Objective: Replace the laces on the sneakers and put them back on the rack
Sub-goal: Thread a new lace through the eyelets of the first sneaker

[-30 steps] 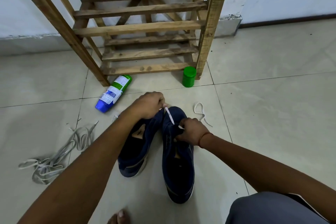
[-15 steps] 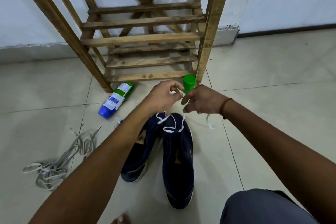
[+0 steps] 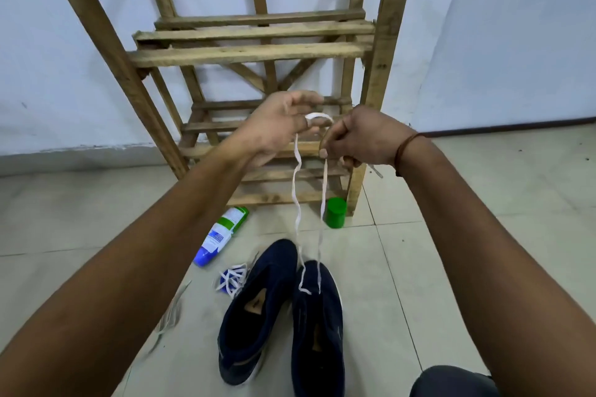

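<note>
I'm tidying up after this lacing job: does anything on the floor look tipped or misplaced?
The green-and-white bottle lies on its side before the rack, a green cylinder standing apart by the rack's right leg. Beside the sneakers, loose laces lie bunched; the white lace rises from one sneaker.

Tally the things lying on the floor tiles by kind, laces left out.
Dark navy fabric sneakers: 2
Blue, white and green plastic bottle, on its side: 1
Green cylindrical plastic container, upright: 1
Total: 4
</note>
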